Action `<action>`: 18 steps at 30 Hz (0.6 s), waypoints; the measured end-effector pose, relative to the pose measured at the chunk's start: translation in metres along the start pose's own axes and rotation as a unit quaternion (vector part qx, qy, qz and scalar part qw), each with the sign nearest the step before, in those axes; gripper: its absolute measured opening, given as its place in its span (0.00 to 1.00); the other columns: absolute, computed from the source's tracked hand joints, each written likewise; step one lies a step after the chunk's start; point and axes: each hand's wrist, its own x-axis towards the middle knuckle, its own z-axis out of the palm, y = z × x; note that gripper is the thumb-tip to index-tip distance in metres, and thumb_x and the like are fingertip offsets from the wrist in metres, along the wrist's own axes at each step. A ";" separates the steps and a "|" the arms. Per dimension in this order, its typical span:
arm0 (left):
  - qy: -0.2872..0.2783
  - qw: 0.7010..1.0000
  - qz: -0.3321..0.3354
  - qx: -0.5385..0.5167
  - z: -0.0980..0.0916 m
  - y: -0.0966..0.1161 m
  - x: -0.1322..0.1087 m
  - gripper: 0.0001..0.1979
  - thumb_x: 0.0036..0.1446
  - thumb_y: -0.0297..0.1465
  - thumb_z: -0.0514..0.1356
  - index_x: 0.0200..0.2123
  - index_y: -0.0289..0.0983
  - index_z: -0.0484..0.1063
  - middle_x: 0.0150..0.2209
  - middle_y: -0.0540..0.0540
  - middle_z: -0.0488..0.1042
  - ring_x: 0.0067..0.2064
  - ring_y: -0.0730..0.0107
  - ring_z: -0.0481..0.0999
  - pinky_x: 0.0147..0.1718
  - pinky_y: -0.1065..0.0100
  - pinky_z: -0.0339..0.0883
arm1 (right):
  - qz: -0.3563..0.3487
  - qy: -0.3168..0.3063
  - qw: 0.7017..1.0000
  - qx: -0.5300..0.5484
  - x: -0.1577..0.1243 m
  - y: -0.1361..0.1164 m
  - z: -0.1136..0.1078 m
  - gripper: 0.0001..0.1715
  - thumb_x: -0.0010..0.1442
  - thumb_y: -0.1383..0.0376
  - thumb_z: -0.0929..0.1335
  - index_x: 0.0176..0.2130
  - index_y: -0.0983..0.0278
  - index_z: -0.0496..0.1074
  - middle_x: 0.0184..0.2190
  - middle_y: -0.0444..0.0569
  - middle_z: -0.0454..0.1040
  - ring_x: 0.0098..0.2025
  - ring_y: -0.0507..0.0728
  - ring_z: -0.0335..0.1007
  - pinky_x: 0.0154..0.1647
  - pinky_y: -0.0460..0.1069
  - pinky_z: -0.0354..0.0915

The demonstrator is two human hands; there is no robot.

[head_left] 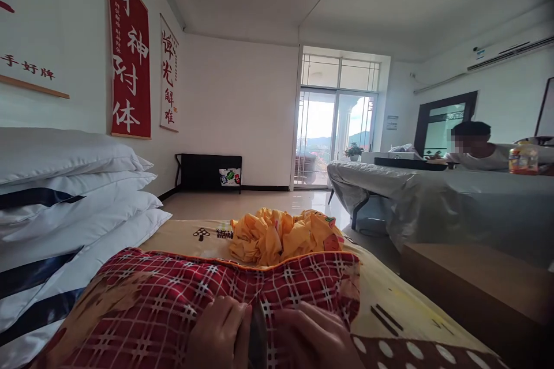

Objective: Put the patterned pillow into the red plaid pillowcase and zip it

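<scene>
A puffy red plaid pillow cover (182, 294) with a thin orange edge lies in front of me, with brown patches at its left end. My left hand (220, 331) rests on its near middle, fingers curled closed on the cloth. Beside it, across a narrow dark grey gap (258, 328), my right hand (315, 334) is bent inward, its fingers closed on the cover and a little blurred. Whether the gap is a fold or an opening I cannot tell. Just beyond the cover sits a crumpled orange cloth (277, 236). Both lie on a cream patterned cloth (389, 300).
White pillows (78, 207) with dark stripes are stacked at the left. A cardboard box (476, 282) stands at the right. Behind it are a plastic-covered table (376, 176), a jar (523, 159) and a seated person (476, 147). A low black stand (208, 173) is by the far wall.
</scene>
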 end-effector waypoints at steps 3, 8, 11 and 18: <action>-0.006 1.000 0.003 0.007 -0.008 0.004 -0.001 0.14 0.65 0.27 0.49 0.27 0.40 0.67 0.25 0.50 0.72 0.28 0.71 0.74 0.29 0.71 0.65 | 0.016 0.055 0.996 -0.073 0.026 -0.012 0.006 0.03 0.58 0.69 0.68 0.34 0.60 0.72 0.28 0.42 0.76 0.30 0.53 0.72 0.33 0.46 0.62; -0.052 0.998 -0.036 -0.012 -0.024 0.003 -0.006 0.14 0.66 0.28 0.48 0.31 0.41 0.71 0.27 0.51 0.75 0.27 0.71 0.77 0.24 0.73 0.66 | -0.008 0.017 0.979 -0.201 0.049 -0.035 0.011 0.08 0.53 0.71 0.71 0.30 0.62 0.68 0.25 0.41 0.75 0.27 0.53 0.72 0.29 0.47 0.56; -0.074 0.994 -0.074 -0.043 -0.033 0.003 -0.009 0.14 0.66 0.30 0.48 0.35 0.41 0.73 0.30 0.51 0.78 0.30 0.72 0.79 0.25 0.74 0.67 | -0.047 0.060 0.973 -0.218 0.053 -0.039 0.016 0.09 0.56 0.74 0.68 0.29 0.62 0.66 0.23 0.41 0.74 0.24 0.52 0.70 0.28 0.48 0.55; -0.182 0.960 -0.200 -0.070 -0.053 0.005 -0.002 0.20 0.67 0.34 0.43 0.37 0.43 0.76 0.31 0.50 0.81 0.33 0.65 0.81 0.27 0.70 0.67 | -0.167 0.234 0.936 -0.203 0.061 -0.043 0.031 0.16 0.69 0.70 0.54 0.35 0.66 0.67 0.21 0.42 0.70 0.21 0.50 0.64 0.28 0.48 0.56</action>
